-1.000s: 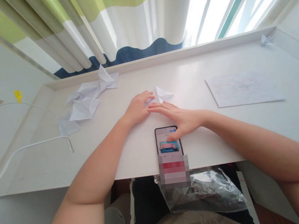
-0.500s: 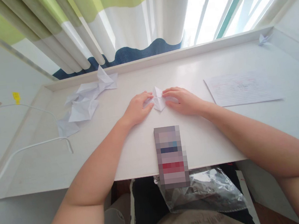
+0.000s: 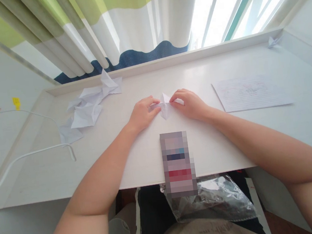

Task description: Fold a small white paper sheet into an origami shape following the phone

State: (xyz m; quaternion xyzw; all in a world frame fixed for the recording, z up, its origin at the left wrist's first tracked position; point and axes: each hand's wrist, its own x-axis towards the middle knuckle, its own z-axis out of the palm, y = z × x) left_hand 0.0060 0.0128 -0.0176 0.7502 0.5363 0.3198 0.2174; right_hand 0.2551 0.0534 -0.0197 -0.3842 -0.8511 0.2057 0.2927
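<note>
A small folded white paper piece (image 3: 165, 107) lies on the white desk (image 3: 232, 138), a little beyond its middle. My left hand (image 3: 142, 113) curls over the paper's left side, fingertips pinching its edge. My right hand (image 3: 190, 104) curls over the right side, thumb and fingers pinched on the paper's upper right point. Both hands rest on the desk. A phone (image 3: 178, 163), its screen blurred out, lies at the desk's near edge just below the hands.
A heap of crumpled and folded white papers (image 3: 88, 106) lies at the back left. A lined sheet (image 3: 251, 92) lies to the right. A white cable (image 3: 35, 152) loops at the left. A small folded paper (image 3: 273, 41) sits in the far right corner. A plastic bag (image 3: 211, 197) rests on my lap.
My right hand left the phone, moved up to the folded paper and closed its fingers on the paper's right side. The left hand stayed on the paper.
</note>
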